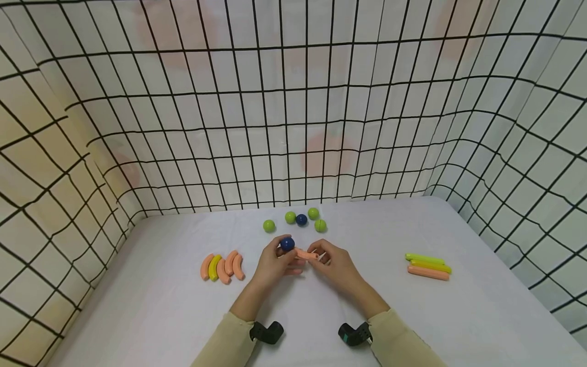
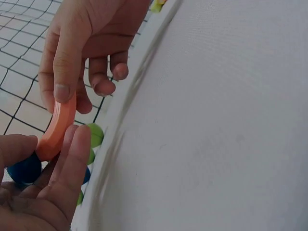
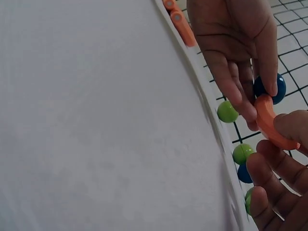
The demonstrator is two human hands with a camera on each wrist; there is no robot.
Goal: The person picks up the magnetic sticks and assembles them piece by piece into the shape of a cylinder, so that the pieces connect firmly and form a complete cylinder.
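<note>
In the head view both hands meet over the middle of the white table. My left hand [image 1: 271, 265] holds a dark blue ball [image 1: 287, 243], its thumb at the spot where the ball meets a short curved orange rod [image 1: 305, 254]. The far end of that rod is pinched between thumb and index finger of my right hand [image 1: 338, 264]. Seen from the left wrist, the orange rod [image 2: 60, 126] bends from the right fingertips down to the blue ball [image 2: 25, 169]. Fingers partly cover the ball in the right wrist view.
Several green balls [image 1: 268, 226] and another blue ball [image 1: 301, 220] lie beyond the hands. To the left are several curved orange rods [image 1: 207, 267] and a yellow one [image 1: 214, 267]. Straight green, yellow and orange rods [image 1: 428, 273] lie right. Black mesh [image 1: 282, 125] surrounds the table.
</note>
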